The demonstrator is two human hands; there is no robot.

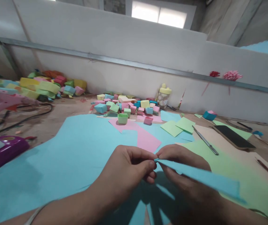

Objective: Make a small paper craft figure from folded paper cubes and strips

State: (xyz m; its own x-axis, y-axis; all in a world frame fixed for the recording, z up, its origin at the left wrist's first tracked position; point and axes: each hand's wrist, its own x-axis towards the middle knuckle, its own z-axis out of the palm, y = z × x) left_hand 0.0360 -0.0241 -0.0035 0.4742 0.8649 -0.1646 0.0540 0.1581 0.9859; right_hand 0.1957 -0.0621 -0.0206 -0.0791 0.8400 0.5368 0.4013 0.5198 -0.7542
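From my end: left hand [124,175] pinched tight on the tip of the blue strip [209,178]; right hand [188,185] pinches it just beside. Strip runs to 4 o'clock from my fingertips. Pink sheet [149,139] at 12, silver pen-like tool [205,140] at 2, small boxes [114,108] at 11.

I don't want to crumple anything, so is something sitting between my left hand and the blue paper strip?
Nothing visible. The left hand pinches the tip of the blue paper strip directly, beside the right hand, which also holds it; the pink sheet lies beyond both.
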